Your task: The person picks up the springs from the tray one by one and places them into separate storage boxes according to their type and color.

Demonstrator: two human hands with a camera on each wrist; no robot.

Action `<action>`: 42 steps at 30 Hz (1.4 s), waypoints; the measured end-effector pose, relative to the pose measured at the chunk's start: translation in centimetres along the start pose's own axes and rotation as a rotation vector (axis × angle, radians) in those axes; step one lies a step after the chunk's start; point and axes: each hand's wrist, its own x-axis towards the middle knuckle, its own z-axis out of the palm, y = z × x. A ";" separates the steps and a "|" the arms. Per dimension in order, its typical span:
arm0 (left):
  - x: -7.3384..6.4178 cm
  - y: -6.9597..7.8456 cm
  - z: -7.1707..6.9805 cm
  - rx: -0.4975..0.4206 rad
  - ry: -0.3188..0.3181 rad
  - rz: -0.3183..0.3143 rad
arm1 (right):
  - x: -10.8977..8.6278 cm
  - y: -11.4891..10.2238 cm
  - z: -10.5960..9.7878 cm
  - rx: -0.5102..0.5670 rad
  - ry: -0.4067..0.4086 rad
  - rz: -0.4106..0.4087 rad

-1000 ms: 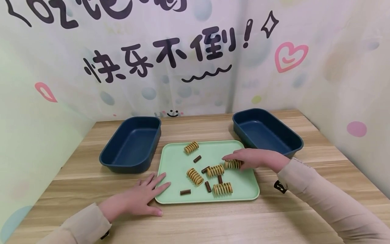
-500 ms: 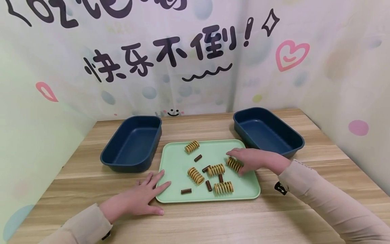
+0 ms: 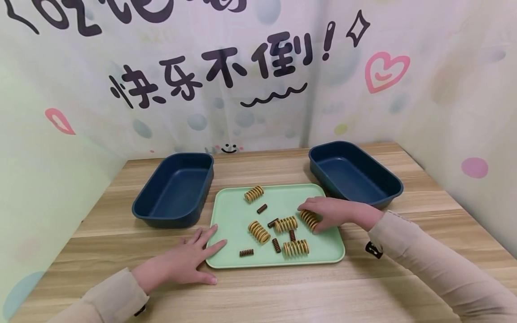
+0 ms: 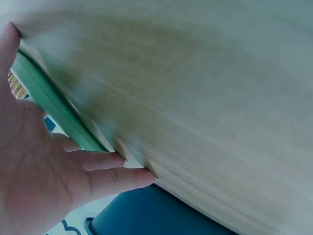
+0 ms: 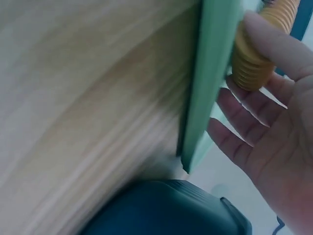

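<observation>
A light green tray point(image 3: 238, 202) bears several thick yellow coil springs, one point(image 3: 259, 232) near its middle, and several small dark brown springs, such as one point(image 3: 246, 253) by the front edge. My right hand point(image 3: 335, 211) pinches the rightmost yellow spring point(image 3: 308, 220) between thumb and fingers; it still lies on the tray. The right wrist view has the thumb point(image 5: 271, 41) on one side of that spring, its far end hidden. With fingers spread, my left hand point(image 3: 186, 262) rests at the tray's left edge, fingertips on the rim and thumb on the table.
A dark blue bin point(image 3: 139, 211) stands behind and left of the tray. Another blue bin point(image 3: 397, 190) is at the back right, close to the tray's corner and just beyond my right hand. A printed curtain point(image 3: 258, 125) backs the wooden table point(image 3: 258, 296).
Under my right hand the yellow spring has turned from lying crosswise to a slant, and the fingers have closed in on it. My left hand stays in place.
</observation>
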 end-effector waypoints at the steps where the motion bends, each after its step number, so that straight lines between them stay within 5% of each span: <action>1: 0.0 0.0 0.0 0.005 -0.001 0.002 | 0.1 0.0 0.1 0.002 0.005 0.003; 27: 0.4 -0.1 -0.1 0.003 -0.002 0.021 | 0.0 0.2 0.6 -0.152 0.113 -0.048; 42: 0.3 -0.1 -0.2 -0.015 -0.008 0.026 | -0.8 0.3 -1.8 -0.193 0.190 -0.044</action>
